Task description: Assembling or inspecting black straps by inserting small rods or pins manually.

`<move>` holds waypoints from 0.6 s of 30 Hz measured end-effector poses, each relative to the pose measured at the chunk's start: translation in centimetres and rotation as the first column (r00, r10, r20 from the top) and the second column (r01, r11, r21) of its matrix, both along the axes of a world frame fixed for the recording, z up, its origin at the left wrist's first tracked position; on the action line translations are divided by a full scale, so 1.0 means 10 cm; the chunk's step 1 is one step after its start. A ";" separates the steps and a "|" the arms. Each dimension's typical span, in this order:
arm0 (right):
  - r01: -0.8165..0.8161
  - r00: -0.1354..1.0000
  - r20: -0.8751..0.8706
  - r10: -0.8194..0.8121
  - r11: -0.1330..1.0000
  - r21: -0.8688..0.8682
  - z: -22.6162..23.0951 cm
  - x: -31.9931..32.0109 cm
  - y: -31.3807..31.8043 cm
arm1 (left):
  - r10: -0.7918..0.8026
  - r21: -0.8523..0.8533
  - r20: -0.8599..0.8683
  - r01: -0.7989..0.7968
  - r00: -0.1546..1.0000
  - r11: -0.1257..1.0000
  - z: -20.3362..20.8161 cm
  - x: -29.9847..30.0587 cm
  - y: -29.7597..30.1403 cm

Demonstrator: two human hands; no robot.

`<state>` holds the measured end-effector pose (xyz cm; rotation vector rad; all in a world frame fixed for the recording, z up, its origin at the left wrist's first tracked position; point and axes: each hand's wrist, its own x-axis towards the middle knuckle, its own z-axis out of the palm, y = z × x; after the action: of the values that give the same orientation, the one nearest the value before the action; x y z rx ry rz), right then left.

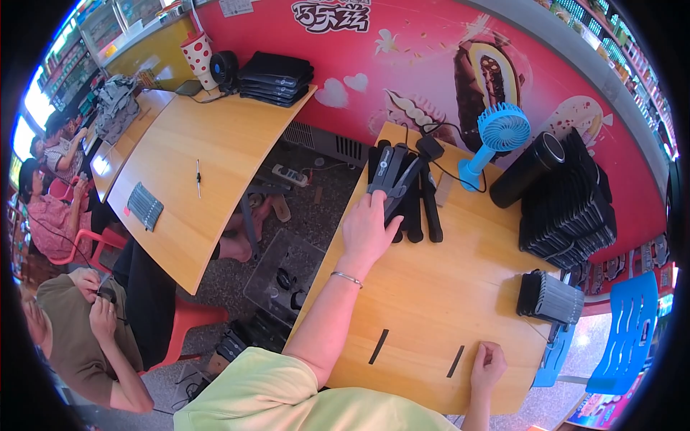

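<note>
My left hand (368,228) reaches over the table to a pile of long grey-and-black pieces at its far side. Its fingers are on the near end of a grey-and-black elongated piece (389,169), with the thumb at its right side. Beside that piece lie several long black pieces (430,208) with rounded ends; their kind is not clear. My right hand (489,365) rests near the table's front right, fingers curled in; whatever is inside, if anything, is hidden. Just left of it a short black strip (455,361) lies on the wood, and a second black strip (378,346) lies farther left.
Behind the pile stand a blue handheld fan (503,128) and a black bottle (527,169). To the right are a tall black stack (568,208), a grey-and-black bundle (550,298) and a blue chair (624,334). Another person (93,337) sits at left by a second table (215,136).
</note>
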<state>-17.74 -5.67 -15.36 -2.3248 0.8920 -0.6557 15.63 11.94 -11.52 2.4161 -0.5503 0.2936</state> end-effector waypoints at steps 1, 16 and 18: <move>0.001 1.000 -0.004 -0.001 1.000 0.001 0.02 0.00 0.01 | 0.000 -0.002 -0.009 0.000 1.000 1.000 0.01 0.00 0.01; -0.443 0.896 0.021 0.444 0.896 -0.031 0.56 0.99 0.35 | -0.189 -0.225 -0.221 0.138 0.957 0.964 0.06 0.12 0.23; -0.564 0.826 -0.030 0.563 0.823 -0.061 0.72 1.49 0.52 | -0.256 -0.325 -0.381 0.130 0.889 0.937 0.00 0.19 0.30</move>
<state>-2.83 -0.51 -8.16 -2.4760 0.1455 -0.4159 17.49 14.94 -11.53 2.0303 -0.5062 -0.2180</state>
